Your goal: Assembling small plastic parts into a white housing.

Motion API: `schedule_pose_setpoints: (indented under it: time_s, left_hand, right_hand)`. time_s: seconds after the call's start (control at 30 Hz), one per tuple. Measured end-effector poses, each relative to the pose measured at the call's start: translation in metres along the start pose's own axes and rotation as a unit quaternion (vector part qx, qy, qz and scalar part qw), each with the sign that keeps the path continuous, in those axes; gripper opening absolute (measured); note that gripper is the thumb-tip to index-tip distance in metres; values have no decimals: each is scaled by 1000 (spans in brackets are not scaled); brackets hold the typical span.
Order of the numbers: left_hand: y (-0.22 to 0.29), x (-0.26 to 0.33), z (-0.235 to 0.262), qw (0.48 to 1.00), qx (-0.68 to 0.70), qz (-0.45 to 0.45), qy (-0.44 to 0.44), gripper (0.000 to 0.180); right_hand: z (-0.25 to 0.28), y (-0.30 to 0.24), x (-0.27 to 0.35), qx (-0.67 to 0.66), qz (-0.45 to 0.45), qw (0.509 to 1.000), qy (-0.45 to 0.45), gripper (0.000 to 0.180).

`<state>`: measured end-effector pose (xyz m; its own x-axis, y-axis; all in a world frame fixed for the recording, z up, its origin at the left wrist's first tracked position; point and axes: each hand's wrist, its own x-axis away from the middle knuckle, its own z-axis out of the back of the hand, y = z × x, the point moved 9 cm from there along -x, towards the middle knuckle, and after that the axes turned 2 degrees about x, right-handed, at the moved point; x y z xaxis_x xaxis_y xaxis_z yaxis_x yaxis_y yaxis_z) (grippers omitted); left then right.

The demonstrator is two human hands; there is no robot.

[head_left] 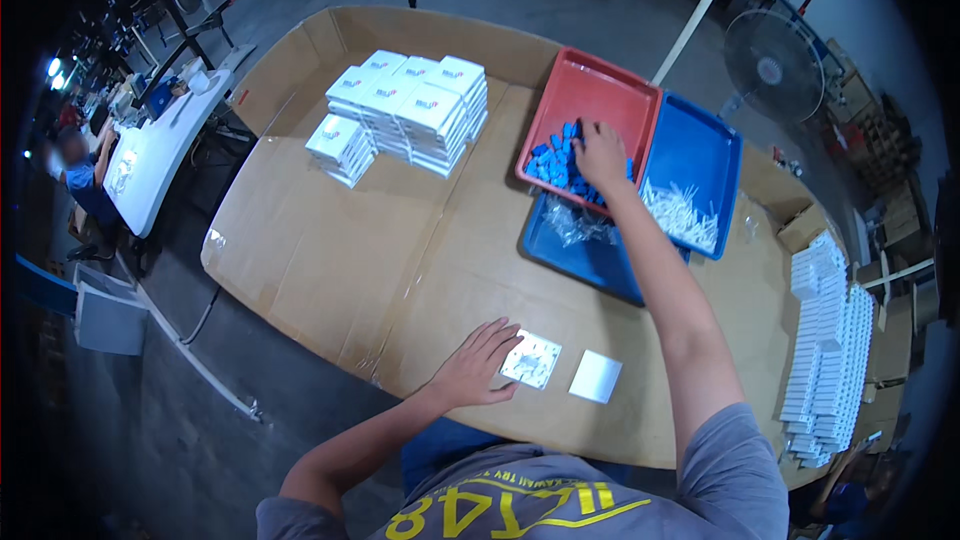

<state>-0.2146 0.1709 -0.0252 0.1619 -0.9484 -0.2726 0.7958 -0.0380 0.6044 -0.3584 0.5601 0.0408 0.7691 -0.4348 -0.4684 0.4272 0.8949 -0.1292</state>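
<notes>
My left hand (478, 364) lies on the cardboard with its fingers spread. Its fingertips touch the left edge of a white square plate (532, 359) that has an uneven, patterned face. Just right of that lies a plain white square plate (596, 377). My right hand (601, 154) reaches into a red tray (612, 92), its fingers bent down among small blue pieces (552, 164). Whatever sits between those fingertips is too small and hidden to make out.
A blue tray (712, 140) holds thin white pieces (683, 215). Another blue tray (590, 265), with clear plastic bags (575, 222), sits partly under the red one. White square boxes (408, 105) stand stacked at the far left; white parts (828, 350) line the right edge.
</notes>
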Motion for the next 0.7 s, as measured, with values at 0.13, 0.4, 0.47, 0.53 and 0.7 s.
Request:
schedule_pose_setpoints:
  time_s: [0.13,0.4,0.47,0.53,0.7]
  left_hand:
    - [-4,4,4,1000,6,15,-9,78]
    - [0,7,-3,999,-5,21,-24,85]
    - [0,8,-6,999,-17,25,-30,86]
    - [0,5,-11,999,-18,18,-46,87]
    - [-6,9,-19,996,-63,34,-62,90]
  right_hand:
    - [-16,-5,-6,44,-52,997,-22,37]
    - [96,-15,28,-177,26,951,252,15]
    - [169,-43,61,-109,100,933,329,20]
    - [216,-55,93,-97,128,920,357,23]
    - [292,-72,157,-108,176,892,402,30]
